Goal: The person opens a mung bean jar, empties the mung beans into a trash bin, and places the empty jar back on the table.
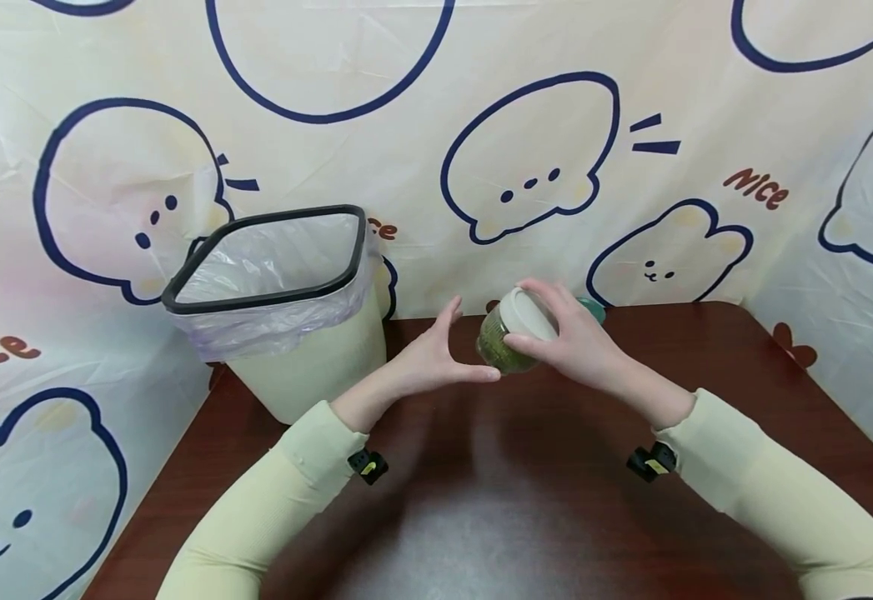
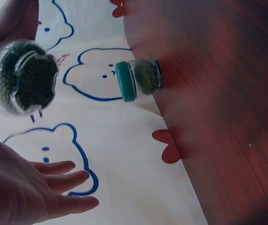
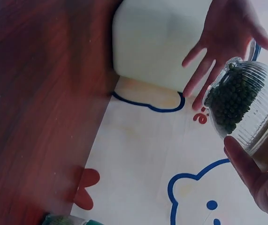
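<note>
My right hand grips a ribbed clear jar by its white lid, holding it tilted above the table. Small green beans or pellets fill part of the jar, as the right wrist view shows through the glass. Beside the jar's left side, my left hand is spread with thumb and fingers apart, the thumb tip right at the jar's lower edge. A second jar with a green lid and green contents stands at the table's back; in the head view the right hand mostly hides it.
A cream trash bin with a black rim and a clear plastic liner stands at the back left of the dark wooden table. A cartoon-printed cloth hangs behind the table and along its sides.
</note>
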{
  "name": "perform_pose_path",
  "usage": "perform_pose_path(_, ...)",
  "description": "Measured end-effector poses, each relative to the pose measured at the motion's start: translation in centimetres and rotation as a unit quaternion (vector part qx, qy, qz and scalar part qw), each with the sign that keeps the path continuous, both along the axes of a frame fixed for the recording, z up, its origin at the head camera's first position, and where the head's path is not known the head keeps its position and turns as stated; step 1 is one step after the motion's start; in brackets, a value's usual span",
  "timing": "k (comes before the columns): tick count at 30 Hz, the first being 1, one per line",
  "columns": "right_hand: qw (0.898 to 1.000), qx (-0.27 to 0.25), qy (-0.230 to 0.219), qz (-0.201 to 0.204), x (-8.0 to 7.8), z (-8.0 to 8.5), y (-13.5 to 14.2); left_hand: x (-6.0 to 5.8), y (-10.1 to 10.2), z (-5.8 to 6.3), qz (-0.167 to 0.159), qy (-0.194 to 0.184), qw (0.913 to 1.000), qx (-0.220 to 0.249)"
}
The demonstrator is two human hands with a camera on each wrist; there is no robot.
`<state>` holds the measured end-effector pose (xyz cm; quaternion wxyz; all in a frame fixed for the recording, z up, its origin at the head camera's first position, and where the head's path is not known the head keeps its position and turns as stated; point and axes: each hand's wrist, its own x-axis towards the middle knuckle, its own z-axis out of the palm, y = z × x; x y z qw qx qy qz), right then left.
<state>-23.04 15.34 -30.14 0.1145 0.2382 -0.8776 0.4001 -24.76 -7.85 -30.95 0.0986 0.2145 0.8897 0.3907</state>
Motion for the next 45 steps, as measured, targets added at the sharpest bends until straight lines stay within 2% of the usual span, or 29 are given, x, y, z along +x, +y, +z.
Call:
perform_pose_path(9, 0.999, -0.031, -0.016, 0.018, 1.4, -0.4, -0.9, 1.1, 1.3, 0.1, -0.036, 0.018, 0.9992, -0.003)
perform_pose_path(18, 0.997, -0.073, -0.021, 0.024, 2.2, -0.7, -1.3, 2.1, 1.8, 0.4, -0.035, 0.038, 0.9981, 0.033)
perform_pose_path(22, 0.997, -0.072, -0.027, 0.023, 2.3, -1.0, -1.3, 2.2, 1.9, -0.1, -0.037, 0.050, 0.9966, 0.054)
perform_pose_path(27, 0.997, -0.073, -0.025, 0.025, 2.4, -1.3, -1.2, 2.6, 2.1, -1.0, -0.025, 0.055, 0.9955, 0.073)
perform_pose_path(34, 0.994, -0.100, -0.032, 0.036, 2.9, -2.3, -1.2, 3.0, 2.2, -1.9, -0.017, 0.055, 0.9944, 0.088)
perform_pose_path(38, 0.989, -0.139, -0.043, 0.031, 3.1, -2.6, -1.5, 3.0, 2.4, -2.0, -0.005, 0.066, 0.9933, 0.095)
perform_pose_path(45, 0.969, -0.226, -0.095, -0.005, 3.4, -2.6, -2.1, 2.9, 3.0, -2.2, 0.022, 0.082, 0.9893, 0.119)
